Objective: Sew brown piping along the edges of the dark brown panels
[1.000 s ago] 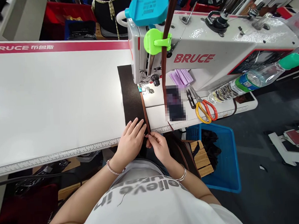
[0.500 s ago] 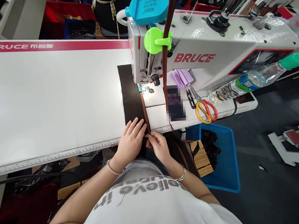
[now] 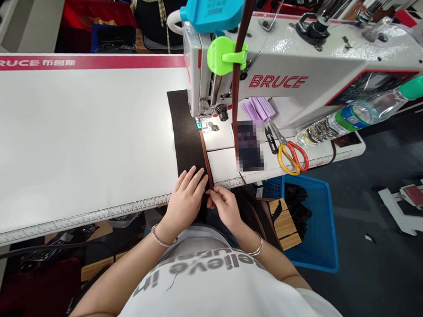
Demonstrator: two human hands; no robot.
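A strip of dark brown fabric [image 3: 187,131] runs from under the sewing machine head [image 3: 207,78] to the front edge of the table. Along its right edge lies a narrow reddish-brown binding strip [image 3: 205,156], which passes under the presser foot. My left hand [image 3: 187,195] rests flat on the fabric near the table edge, fingers stretched out. Just to its right, my right hand [image 3: 224,206] pinches the binding strip at the fabric's edge between thumb and forefinger. More of the brown strip hangs down in front of the machine head, past a green clip [image 3: 225,57].
Right of the fabric lie black thread snips [image 3: 271,140], scissors [image 3: 292,158] with yellow and red handles, and purple papers [image 3: 257,109]. A water bottle [image 3: 351,117] leans by the machine arm. Below the table stands a blue basket [image 3: 321,228]. Across the table, another person's apron [image 3: 160,19] shows.
The view has shifted very slightly, so the machine appears a little further right. Both hands keep their places on the fabric and strip.
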